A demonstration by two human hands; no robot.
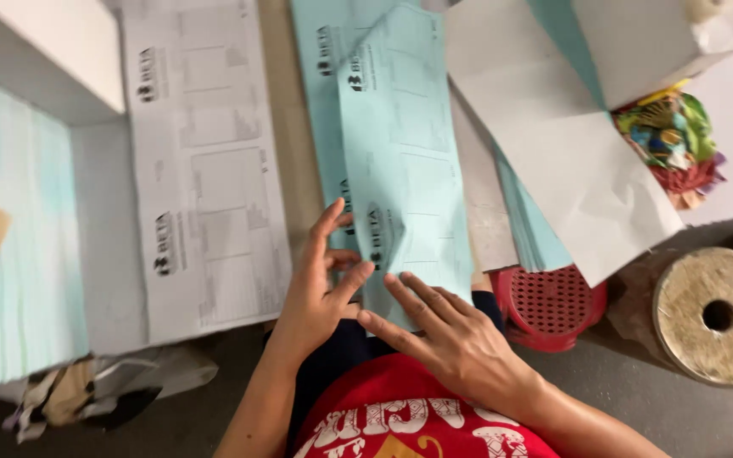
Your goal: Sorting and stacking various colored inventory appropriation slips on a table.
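A long light-blue printed sheet (405, 144) lies on top of a stack of the same blue sheets in front of me. My left hand (320, 284) pinches its near left edge between thumb and fingers, lifting the corner a little. My right hand (447, 335) rests flat on the near end of the same sheet with fingers spread and pointing left, close to the left hand's fingertips. To the left of the blue stack lies a stack of white printed sheets (205, 161).
A plain white sheet (562, 153) lies tilted over the blue stack at the right. A red perforated stool (553, 305) stands under it. A round roll with a centre hole (714, 315) sits at the far right. A pale green-blue paper pile (23, 246) fills the left side.
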